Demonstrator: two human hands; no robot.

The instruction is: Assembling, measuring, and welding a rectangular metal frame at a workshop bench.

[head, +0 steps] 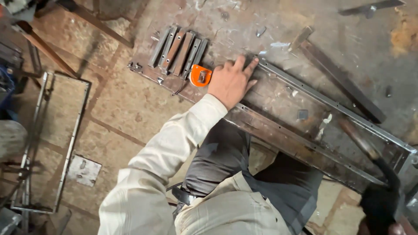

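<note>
My left hand (233,80) lies flat, fingers spread, on the near end of a long rectangular steel frame (305,89) that rests on a rusty steel worktable (244,26). An orange tape measure (200,75) sits just left of that hand. My right hand (381,204), dark and blurred at the bottom right corner, grips a hammer (363,141) whose motion-blurred shaft rises over the frame's far end.
Several short steel pieces (178,52) lie side by side at the table's left edge. A dark flat bar (342,80) lies beyond the frame. On the stone floor to the left are another thin metal frame (72,135) and a small metal plate (84,170).
</note>
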